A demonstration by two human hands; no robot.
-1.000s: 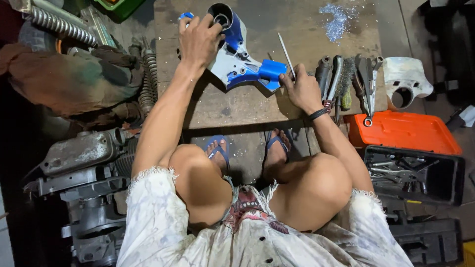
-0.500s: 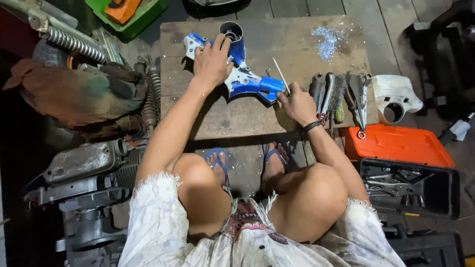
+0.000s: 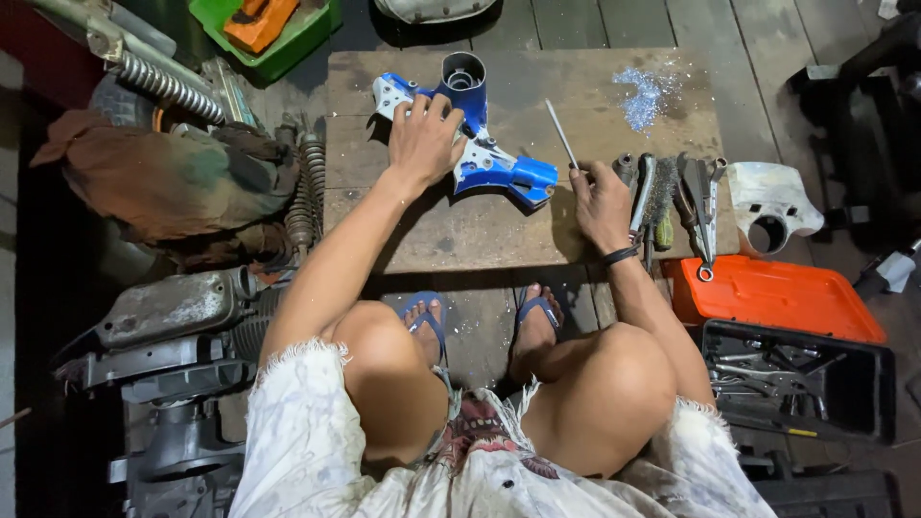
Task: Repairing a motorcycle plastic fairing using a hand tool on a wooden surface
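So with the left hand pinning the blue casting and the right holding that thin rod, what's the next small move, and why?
Probably bring the rod tip to the blue casting. The left hand already presses the casting flat on the board, while the right hand holds the rod beside it, tip off the part.

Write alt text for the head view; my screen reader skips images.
A seated person's left hand presses a blue metal part on a wooden board, while the right hand holds a thin rod beside hand tools.

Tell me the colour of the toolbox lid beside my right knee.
Orange, seen clearly in the head view.
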